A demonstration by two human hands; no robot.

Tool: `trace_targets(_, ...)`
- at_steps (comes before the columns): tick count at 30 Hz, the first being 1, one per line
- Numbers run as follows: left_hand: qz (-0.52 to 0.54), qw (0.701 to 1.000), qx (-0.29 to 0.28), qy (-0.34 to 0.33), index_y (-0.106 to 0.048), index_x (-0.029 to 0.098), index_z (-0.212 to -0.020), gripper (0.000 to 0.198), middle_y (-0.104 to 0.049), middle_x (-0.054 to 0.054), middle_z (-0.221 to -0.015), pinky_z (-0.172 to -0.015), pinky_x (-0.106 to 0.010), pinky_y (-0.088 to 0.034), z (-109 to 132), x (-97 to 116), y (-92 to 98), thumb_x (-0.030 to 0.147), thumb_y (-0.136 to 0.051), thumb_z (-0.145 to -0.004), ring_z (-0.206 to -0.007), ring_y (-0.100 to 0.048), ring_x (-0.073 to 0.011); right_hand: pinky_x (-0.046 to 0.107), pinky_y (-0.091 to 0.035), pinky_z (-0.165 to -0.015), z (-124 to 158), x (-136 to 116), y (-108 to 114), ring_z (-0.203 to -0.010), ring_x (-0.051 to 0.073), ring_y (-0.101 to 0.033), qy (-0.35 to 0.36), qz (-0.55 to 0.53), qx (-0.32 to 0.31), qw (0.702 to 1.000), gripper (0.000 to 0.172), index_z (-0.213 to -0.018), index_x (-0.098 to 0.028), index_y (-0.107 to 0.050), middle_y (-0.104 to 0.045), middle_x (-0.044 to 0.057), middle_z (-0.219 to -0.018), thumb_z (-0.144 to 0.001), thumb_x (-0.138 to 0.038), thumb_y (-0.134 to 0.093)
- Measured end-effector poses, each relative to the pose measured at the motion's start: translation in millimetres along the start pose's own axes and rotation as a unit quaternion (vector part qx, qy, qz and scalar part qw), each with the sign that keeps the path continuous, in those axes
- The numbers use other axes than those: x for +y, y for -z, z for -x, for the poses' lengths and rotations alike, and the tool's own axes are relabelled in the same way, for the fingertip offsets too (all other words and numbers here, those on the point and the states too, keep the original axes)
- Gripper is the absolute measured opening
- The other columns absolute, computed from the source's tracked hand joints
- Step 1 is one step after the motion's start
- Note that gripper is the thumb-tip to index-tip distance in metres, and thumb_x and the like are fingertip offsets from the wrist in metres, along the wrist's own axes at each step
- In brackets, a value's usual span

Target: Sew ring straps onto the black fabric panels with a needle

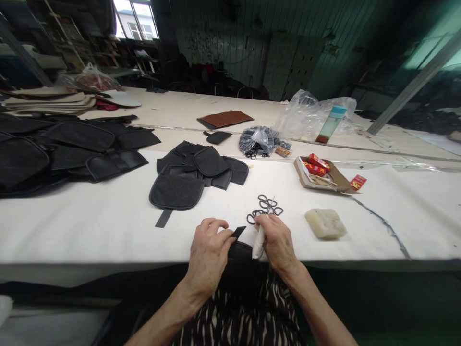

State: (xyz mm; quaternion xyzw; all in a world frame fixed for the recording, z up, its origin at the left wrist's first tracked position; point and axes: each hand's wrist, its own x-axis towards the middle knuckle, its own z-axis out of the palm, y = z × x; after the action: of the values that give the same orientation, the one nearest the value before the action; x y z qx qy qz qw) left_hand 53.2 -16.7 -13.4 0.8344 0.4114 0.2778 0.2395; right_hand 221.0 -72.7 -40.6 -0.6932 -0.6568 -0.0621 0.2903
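Note:
At the table's near edge my left hand [209,247] pinches the short black strap [238,232] of a black padded piece [242,253] that lies between my hands. My right hand [276,240] is closed around a white stick-like tool [258,244], its fingertips touching a small heap of black metal D-rings [265,207] just beyond. A pile of similar black padded pieces [196,175] lies further out, with one loose black strap [163,218] in front of it.
A pale waxy block [325,223] sits to the right of my hands. Behind it is an open cardboard box with red packets [319,173]. A bag of black rings [260,140], clear plastic bags [313,115], brown leather [225,118] and larger black pieces [65,149] lie further back.

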Motion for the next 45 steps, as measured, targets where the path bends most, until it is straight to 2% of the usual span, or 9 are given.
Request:
trace_targets(2, -0.009, 1.000, -0.005, -0.002, -0.068, 0.019, -0.076, 0.020, -0.065, -0.007, -0.087, -0.075, -0.034, -0.042, 4.5, 0.4, 0.2, 0.019, -0.049, -0.083, -0.085, -0.052, -0.0227, 0.025, -0.033, -0.057, -5.6, 0.4, -7.1, -0.066, 0.017, -0.047, 0.032, 0.017, -0.015, 0.999, 0.022, -0.075, -0.018, -0.055, -0.051, 0.001, -0.063, -0.078, 0.000, -0.044)
trace_targets(5, 0.076, 0.996, -0.049, 0.019, -0.065, 0.018, -0.077, 0.021, -0.062, -0.004, -0.079, -0.067, -0.028, -0.041, 8.1, 2.3, 4.5, 0.020, -0.046, -0.086, -0.072, -0.054, -0.0166, 0.028, -0.028, -0.056, -8.7, 0.6, -13.7, -0.063, 0.018, -0.043, 0.073, 0.052, -0.022, 0.996, 0.025, -0.068, -0.018, -0.053, -0.050, 0.002, -0.062, -0.076, 0.003, -0.042)
trace_targets(10, 0.203, 0.961, -0.099, 0.160, -0.053, 0.018, -0.057, 0.026, -0.049, 0.003, -0.049, -0.051, -0.023, -0.036, 1.7, -0.7, 6.2, 0.027, -0.051, -0.081, -0.047, -0.045, -0.0107, 0.030, -0.026, -0.056, -12.0, 1.7, -17.1, -0.060, 0.019, -0.039, 0.114, 0.086, -0.018, 0.990, 0.028, -0.068, -0.019, -0.053, -0.050, 0.004, -0.062, -0.078, 0.003, -0.040)
trace_targets(16, 0.306, 0.907, -0.132, 0.257, -0.062, 0.014, -0.070, 0.020, -0.050, 0.004, -0.044, -0.040, -0.020, -0.031, -4.2, -8.8, 1.8, 0.029, -0.052, -0.078, -0.036, -0.039, -0.0080, 0.030, -0.030, -0.057, -15.0, 5.5, -19.6, -0.062, 0.021, -0.043, 0.110, 0.053, -0.011, 0.992, 0.028, -0.068, -0.019, -0.052, -0.052, 0.005, -0.062, -0.080, 0.002, -0.038)
trace_targets(23, 0.295, 0.909, -0.136, 0.260, -0.061, 0.014, -0.067, 0.021, -0.046, 0.005, -0.037, -0.037, -0.019, -0.031, -7.9, -9.7, -1.4, 0.029, -0.050, -0.077, -0.033, -0.041, -0.0089, 0.022, -0.041, -0.058, -9.7, -1.3, -4.8, -0.062, 0.013, -0.053, 0.016, -0.064, 0.025, 0.998, 0.019, -0.087, -0.019, -0.049, -0.055, -0.001, -0.071, -0.082, -0.003, -0.040)
trace_targets(28, 0.281, 0.919, -0.143, 0.236, -0.055, 0.017, -0.059, 0.023, -0.043, 0.005, -0.037, -0.038, -0.020, -0.032, -9.1, -8.6, -2.9, 0.028, -0.048, -0.077, -0.034, -0.042, -0.0096, 0.026, -0.046, -0.066, -7.0, -19.1, 4.0, -0.071, 0.014, -0.058, -0.031, -0.192, 0.043, 0.980, 0.009, -0.090, -0.019, -0.053, -0.061, 0.002, -0.081, -0.086, -0.015, -0.046)
trace_targets(35, 0.271, 0.931, -0.135, 0.204, -0.056, 0.017, -0.057, 0.024, -0.043, 0.005, -0.037, -0.042, -0.021, -0.032, -8.3, -9.9, -4.5, 0.028, -0.048, -0.077, -0.037, -0.042, -0.0101, 0.029, -0.045, -0.066, -9.4, -23.7, 0.8, -0.074, 0.017, -0.057, 0.032, -0.167, 0.038, 0.985, 0.016, -0.089, -0.020, -0.055, -0.063, 0.004, -0.082, -0.085, -0.010, -0.043)
trace_targets(42, 0.284, 0.929, -0.139, 0.191, -0.048, 0.019, -0.053, 0.024, -0.042, 0.005, -0.038, -0.044, -0.022, -0.032, -9.0, -14.4, -6.2, 0.027, -0.048, -0.076, -0.038, -0.042, -0.0102, 0.030, -0.042, -0.064, -12.0, -24.1, 3.2, -0.074, 0.018, -0.050, 0.146, -0.134, 0.021, 0.980, 0.021, -0.087, -0.019, -0.052, -0.060, 0.006, -0.084, -0.088, -0.005, -0.036)
trace_targets(45, 0.297, 0.924, -0.138, 0.197, -0.052, 0.018, -0.057, 0.022, -0.042, 0.005, -0.040, -0.045, -0.022, -0.033, -7.4, -15.2, -5.7, 0.027, -0.047, -0.077, -0.040, -0.043, -0.0106, 0.030, -0.041, -0.064, -11.2, -24.9, 3.3, -0.074, 0.018, -0.050, 0.131, -0.154, 0.007, 0.979, 0.019, -0.086, -0.019, -0.051, -0.059, 0.005, -0.081, -0.089, -0.007, -0.037)
